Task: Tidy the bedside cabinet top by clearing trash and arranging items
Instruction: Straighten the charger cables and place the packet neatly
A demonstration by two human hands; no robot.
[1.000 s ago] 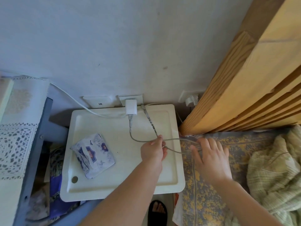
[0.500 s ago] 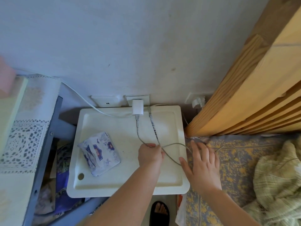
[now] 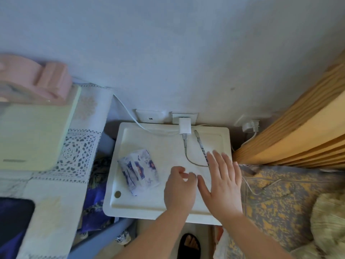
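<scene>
The white tray-like cabinet top (image 3: 141, 208) sits against the wall. A blue-and-white tissue pack (image 3: 139, 171) lies on its left half. A white charger (image 3: 184, 126) is plugged in at the back. Its grey cable (image 3: 188, 159) curves right and disappears under my right hand (image 3: 222, 184), which lies flat with fingers spread over the top's right side. A patterned cable (image 3: 201, 146) runs beside the grey one, also ending under those fingers. My left hand (image 3: 178, 193) hovers beside the right thumb with fingers curled. Whether it pinches the cable is hidden.
A wooden headboard (image 3: 298, 131) and a yellow-grey bedspread (image 3: 280, 202) with a thin cable end (image 3: 250, 187) are on the right. On the left, a lace-covered surface (image 3: 74, 152) holds a pale green box (image 3: 33, 135) and a pink object (image 3: 46, 79). Below is my sandalled foot (image 3: 189, 243).
Both hands have moved left from the bed's edge onto the cabinet top. The right hand now covers the cable there. The view has shifted left.
</scene>
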